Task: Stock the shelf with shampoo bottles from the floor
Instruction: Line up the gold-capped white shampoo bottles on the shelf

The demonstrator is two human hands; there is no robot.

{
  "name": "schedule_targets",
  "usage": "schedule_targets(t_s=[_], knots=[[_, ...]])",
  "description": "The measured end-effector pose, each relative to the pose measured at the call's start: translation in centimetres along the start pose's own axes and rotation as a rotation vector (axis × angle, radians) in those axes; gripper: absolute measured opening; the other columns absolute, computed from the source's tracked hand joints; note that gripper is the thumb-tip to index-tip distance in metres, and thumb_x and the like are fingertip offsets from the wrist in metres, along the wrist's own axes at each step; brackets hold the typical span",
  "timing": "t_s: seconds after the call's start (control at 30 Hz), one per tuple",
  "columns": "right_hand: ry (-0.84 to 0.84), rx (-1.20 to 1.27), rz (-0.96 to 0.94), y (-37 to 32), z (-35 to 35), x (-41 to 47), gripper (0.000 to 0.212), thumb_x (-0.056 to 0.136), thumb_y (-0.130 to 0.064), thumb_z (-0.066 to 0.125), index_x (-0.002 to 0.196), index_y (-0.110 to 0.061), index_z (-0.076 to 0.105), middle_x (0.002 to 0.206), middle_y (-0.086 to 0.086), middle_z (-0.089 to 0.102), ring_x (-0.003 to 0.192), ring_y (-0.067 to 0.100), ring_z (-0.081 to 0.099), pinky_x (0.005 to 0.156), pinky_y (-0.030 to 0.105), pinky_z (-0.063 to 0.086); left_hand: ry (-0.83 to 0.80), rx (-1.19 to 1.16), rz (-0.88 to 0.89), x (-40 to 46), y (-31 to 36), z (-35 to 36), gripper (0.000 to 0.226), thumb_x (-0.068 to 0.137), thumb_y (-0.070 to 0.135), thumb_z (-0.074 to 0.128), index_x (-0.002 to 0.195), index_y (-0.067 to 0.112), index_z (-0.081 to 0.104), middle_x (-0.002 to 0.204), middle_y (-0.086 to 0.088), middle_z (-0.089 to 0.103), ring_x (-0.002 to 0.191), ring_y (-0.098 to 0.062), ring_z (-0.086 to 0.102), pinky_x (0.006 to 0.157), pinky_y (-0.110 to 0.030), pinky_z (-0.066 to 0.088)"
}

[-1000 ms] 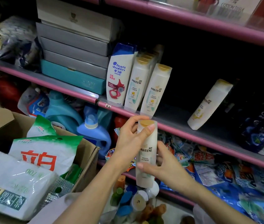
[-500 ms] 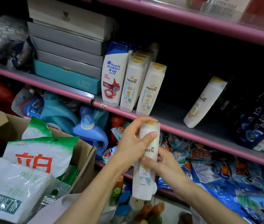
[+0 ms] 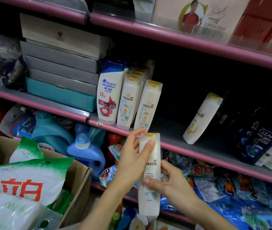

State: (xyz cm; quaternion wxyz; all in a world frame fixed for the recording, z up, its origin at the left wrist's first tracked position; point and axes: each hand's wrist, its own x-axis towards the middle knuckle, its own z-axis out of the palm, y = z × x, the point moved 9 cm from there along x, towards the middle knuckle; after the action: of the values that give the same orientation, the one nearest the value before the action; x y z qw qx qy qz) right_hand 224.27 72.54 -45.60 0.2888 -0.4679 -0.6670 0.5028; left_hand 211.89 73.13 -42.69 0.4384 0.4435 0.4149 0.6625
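A white Pantene shampoo bottle point(image 3: 150, 195) with a gold cap stands upright in the air just below the middle shelf's pink edge point(image 3: 198, 153). My left hand point(image 3: 134, 161) grips its upper half, thumb across the front. My right hand point(image 3: 170, 183) pinches its middle from the right. On the shelf stand a Head & Shoulders bottle point(image 3: 110, 93) and rows of Pantene bottles point(image 3: 147, 105). One more Pantene bottle point(image 3: 201, 118) leans tilted further right, with dark free shelf space between.
Dark Clear bottles point(image 3: 258, 140) fill the shelf's right end; stacked grey and teal boxes point(image 3: 60, 75) fill its left. A cardboard box point(image 3: 80, 181) with detergent bags sits at lower left. Blue detergent jugs point(image 3: 85, 148) and packets occupy the lower shelf. Small bottles point(image 3: 123, 219) lie below my hands.
The bottle has risen a little toward the shelf edge in both hands. My right hand has slid lower on it, and the view has tilted upward.
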Motion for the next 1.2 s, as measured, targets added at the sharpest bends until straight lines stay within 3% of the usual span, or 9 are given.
schedule_targets(t_s=[0.07, 0.17, 0.27, 0.37, 0.5, 0.67, 0.87, 1.07, 1.2], knots=[[0.046, 0.067, -0.053, -1.0, -1.1, 0.2, 0.038, 0.077, -0.011, 0.078, 0.109, -0.023, 0.062, 0.102, -0.009, 0.073, 0.09, 0.008, 0.071, 0.072, 0.022, 0.057, 0.075, 0.188, 0.05, 0.4, 0.2, -0.4, 0.039, 0.083, 0.053, 0.049, 0.112, 0.029, 0.055, 0.095, 0.012, 0.068, 0.09, 0.002, 0.064, 0.075, -0.018, 0.052], [0.242, 0.102, -0.18, -3.2, -4.3, 0.9, 0.035, 0.077, -0.011, 0.076, 0.104, -0.028, 0.062, 0.097, -0.019, 0.073, 0.086, 0.0, 0.07, 0.064, 0.009, 0.052, 0.21, 0.415, 0.078, 1.0, 0.4, -1.5, 0.044, 0.086, 0.057, 0.038, 0.116, 0.028, 0.054, 0.101, 0.019, 0.062, 0.094, 0.016, 0.055, 0.076, -0.003, 0.042], [0.509, 0.045, -0.347, -6.2, -7.9, 2.0, 0.034, 0.079, -0.013, 0.075, 0.098, -0.036, 0.058, 0.095, -0.024, 0.071, 0.087, -0.008, 0.066, 0.065, 0.007, 0.051, 0.311, 0.541, 0.07, 1.9, -0.2, -2.2, 0.045, 0.091, 0.044, 0.053, 0.129, 0.022, 0.05, 0.123, 0.01, 0.056, 0.114, -0.004, 0.052, 0.095, -0.022, 0.041], [0.63, -0.049, -0.422, -8.0, -10.0, 4.4, 0.034, 0.08, -0.017, 0.075, 0.097, -0.038, 0.054, 0.098, -0.021, 0.066, 0.09, -0.009, 0.064, 0.074, 0.013, 0.053, 0.465, 0.632, 0.091, 2.4, -0.2, -2.6, 0.049, 0.084, 0.038, 0.066, 0.128, 0.025, 0.051, 0.123, 0.008, 0.054, 0.116, -0.01, 0.047, 0.096, -0.025, 0.036], [0.575, -0.073, -0.357, -6.8, -10.7, 9.6, 0.033, 0.082, -0.018, 0.074, 0.106, -0.027, 0.053, 0.103, -0.012, 0.066, 0.095, 0.002, 0.064, 0.082, 0.03, 0.055, 0.608, 0.749, 0.065, 2.9, -1.0, -1.4, 0.063, 0.073, 0.041, 0.075, 0.128, 0.021, 0.052, 0.128, 0.003, 0.055, 0.122, -0.017, 0.041, 0.103, -0.037, 0.03], [0.472, 0.008, -0.326, -5.2, -9.9, 13.7, 0.031, 0.081, -0.02, 0.075, 0.097, -0.034, 0.053, 0.098, -0.018, 0.066, 0.091, -0.004, 0.064, 0.064, 0.009, 0.051, 0.667, 0.874, -0.01, 4.0, -2.5, 0.1, 0.083, 0.063, 0.043, 0.082, 0.134, 0.018, 0.047, 0.134, -0.003, 0.052, 0.125, -0.025, 0.035, 0.098, -0.049, 0.031], [0.359, -0.024, -0.315, -4.2, -8.8, 15.7, 0.039, 0.076, -0.016, 0.079, 0.103, -0.026, 0.053, 0.096, -0.014, 0.068, 0.089, 0.002, 0.068, 0.069, 0.017, 0.056, 0.743, 0.88, -0.047, 4.9, -3.2, -0.3, 0.084, 0.059, 0.042, 0.084, 0.132, 0.017, 0.049, 0.133, -0.005, 0.053, 0.121, -0.028, 0.038, 0.092, -0.047, 0.031], [0.337, -0.16, -0.243, -1.9, -8.6, 16.7, 0.033, 0.076, -0.014, 0.079, 0.095, -0.025, 0.055, 0.087, -0.016, 0.064, 0.07, -0.01, 0.064, 0.056, 0.006, 0.047, 0.782, 0.882, -0.002, 6.0, -2.5, 0.4, 0.079, 0.056, 0.036, 0.087, 0.126, 0.017, 0.055, 0.126, -0.005, 0.059, 0.116, -0.031, 0.042, 0.089, -0.048, 0.03], [0.267, -0.128, -0.233, -2.2, -7.8, 18.1, 0.033, 0.077, -0.02, 0.079, 0.104, -0.021, 0.059, 0.099, -0.01, 0.067, 0.082, -0.005, 0.063, 0.063, 0.007, 0.049, 0.788, 0.902, -0.002, 6.3, -2.5, 0.6, 0.079, 0.057, 0.034, 0.087, 0.127, 0.017, 0.054, 0.124, -0.007, 0.059, 0.111, -0.03, 0.041, 0.086, -0.047, 0.033]])
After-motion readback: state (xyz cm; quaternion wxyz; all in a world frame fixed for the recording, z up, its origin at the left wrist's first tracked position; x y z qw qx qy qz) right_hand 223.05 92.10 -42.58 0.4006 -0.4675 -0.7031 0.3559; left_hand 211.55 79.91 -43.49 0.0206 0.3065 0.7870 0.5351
